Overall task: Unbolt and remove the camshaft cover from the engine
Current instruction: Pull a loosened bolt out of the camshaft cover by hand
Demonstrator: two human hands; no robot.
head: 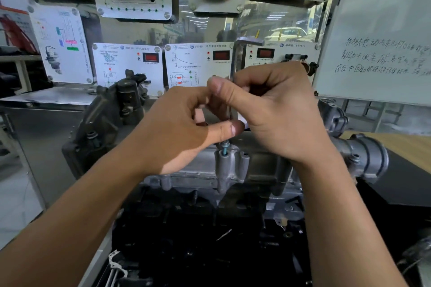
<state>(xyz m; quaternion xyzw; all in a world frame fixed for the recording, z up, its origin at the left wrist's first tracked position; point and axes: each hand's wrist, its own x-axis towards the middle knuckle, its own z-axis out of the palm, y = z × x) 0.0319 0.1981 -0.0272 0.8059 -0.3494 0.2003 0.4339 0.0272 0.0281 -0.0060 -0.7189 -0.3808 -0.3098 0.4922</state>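
A grey cast camshaft cover [235, 165] sits on top of the engine at the centre. A bolt [225, 147] with a bluish shank stands partly raised out of a boss on the cover. An L-shaped hex key [235, 58] stands upright over that bolt, its short arm pointing right at the top. My right hand [275, 114] pinches the key's long shaft between thumb and fingers. My left hand [184, 128] pinches the lower end of the shaft just above the bolt. The key's tip is hidden behind my fingers.
A dark housing [112, 109] rises at the engine's left end and a ribbed intake pipe [368, 158] sticks out at the right. Training panels [198, 63] and a whiteboard [377, 37] stand close behind. Dark engine parts [198, 240] fill the area below the cover.
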